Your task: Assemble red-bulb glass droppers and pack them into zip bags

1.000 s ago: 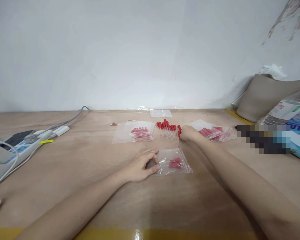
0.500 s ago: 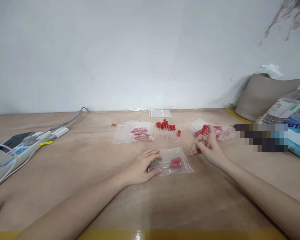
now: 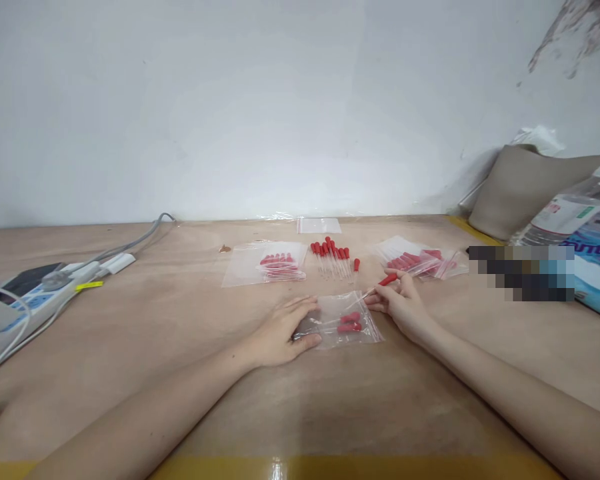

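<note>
A clear zip-lock bag (image 3: 330,339) with two red-bulbed droppers (image 3: 350,327) inside lies flat in front of me. Across its left end rests my left hand (image 3: 285,337), fingers and thumb spread apart and touching the plastic. My right hand (image 3: 400,303) pinches another dropper (image 3: 387,279) near its red bulb. This dropper slants down to the left, its clear stem at the bag's right, open-looking end; whether the tip is inside is hard to tell. A pile of loose droppers (image 3: 333,253) lies behind the bag, with one dropper (image 3: 357,265) slightly apart.
Filled bags of droppers lie to the left (image 3: 245,263) and right (image 3: 420,260) of the pile. A flat zip-lock bag (image 3: 319,226) lies by the wall. At left is a power strip (image 3: 45,300) with cables; at right, a plastic bottle (image 3: 563,213) and a grey-brown container (image 3: 505,193).
My right hand has moved left to the bag's end, and its dropper has tilted from steep to nearly level. My left hand has stayed on the bag.
</note>
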`<state>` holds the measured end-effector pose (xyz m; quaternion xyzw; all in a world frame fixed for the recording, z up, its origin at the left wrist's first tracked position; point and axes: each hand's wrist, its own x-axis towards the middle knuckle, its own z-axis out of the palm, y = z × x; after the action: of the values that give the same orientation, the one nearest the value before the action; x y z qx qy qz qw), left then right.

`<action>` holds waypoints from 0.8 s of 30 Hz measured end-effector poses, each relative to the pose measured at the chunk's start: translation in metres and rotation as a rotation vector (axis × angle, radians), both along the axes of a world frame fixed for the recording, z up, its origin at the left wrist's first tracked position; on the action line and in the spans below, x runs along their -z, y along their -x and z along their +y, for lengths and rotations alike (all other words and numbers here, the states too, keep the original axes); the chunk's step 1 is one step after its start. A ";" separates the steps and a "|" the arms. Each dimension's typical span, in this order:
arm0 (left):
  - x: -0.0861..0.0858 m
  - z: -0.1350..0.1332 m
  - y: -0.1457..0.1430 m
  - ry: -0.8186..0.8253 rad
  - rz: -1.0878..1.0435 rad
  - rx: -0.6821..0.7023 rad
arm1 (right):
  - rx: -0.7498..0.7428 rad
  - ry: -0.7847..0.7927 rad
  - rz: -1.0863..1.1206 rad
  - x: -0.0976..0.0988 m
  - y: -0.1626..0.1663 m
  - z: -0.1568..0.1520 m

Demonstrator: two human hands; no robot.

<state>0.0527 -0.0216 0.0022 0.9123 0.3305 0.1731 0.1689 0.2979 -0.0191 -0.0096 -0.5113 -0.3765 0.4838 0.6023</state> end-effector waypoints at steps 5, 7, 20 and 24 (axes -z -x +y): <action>-0.001 -0.001 0.000 -0.012 -0.005 -0.005 | -0.005 -0.017 -0.004 0.001 -0.003 -0.011; 0.000 -0.001 0.000 -0.016 -0.004 0.000 | -0.029 -0.017 0.033 0.001 -0.004 -0.013; 0.000 0.000 0.000 -0.013 -0.002 0.000 | -0.328 -0.133 -0.625 0.011 -0.012 -0.009; 0.000 0.000 0.000 -0.019 -0.010 0.002 | -0.419 -0.215 -0.627 0.011 -0.006 -0.012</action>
<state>0.0532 -0.0216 0.0017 0.9132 0.3274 0.1803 0.1621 0.3040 -0.0314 -0.0207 -0.4804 -0.6870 0.3743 0.3965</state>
